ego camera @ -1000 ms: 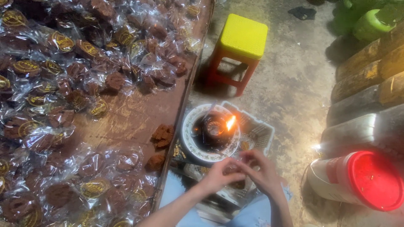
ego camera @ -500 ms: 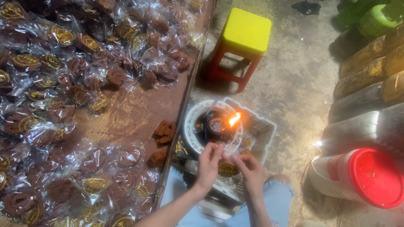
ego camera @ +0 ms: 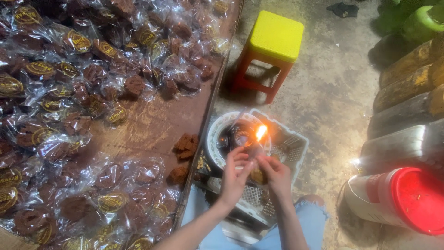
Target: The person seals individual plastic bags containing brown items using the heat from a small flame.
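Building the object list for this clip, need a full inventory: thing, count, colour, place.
wrapped cakes: too many to count, brown in clear wrappers with gold labels, all over the table at left
unwrapped cakes: two clumps, brown, near the table's right edge
table: one, brown top, left half
flame: one, orange, over the plate
plate: one, white rim, on the crate
crate: one, white plastic mesh, floor at centre
stool: one, yellow seat, red legs, top centre
bucket lid: one, red, on a white bucket lower right
left hand: holds a small package at the flame
right hand: pinches the same package
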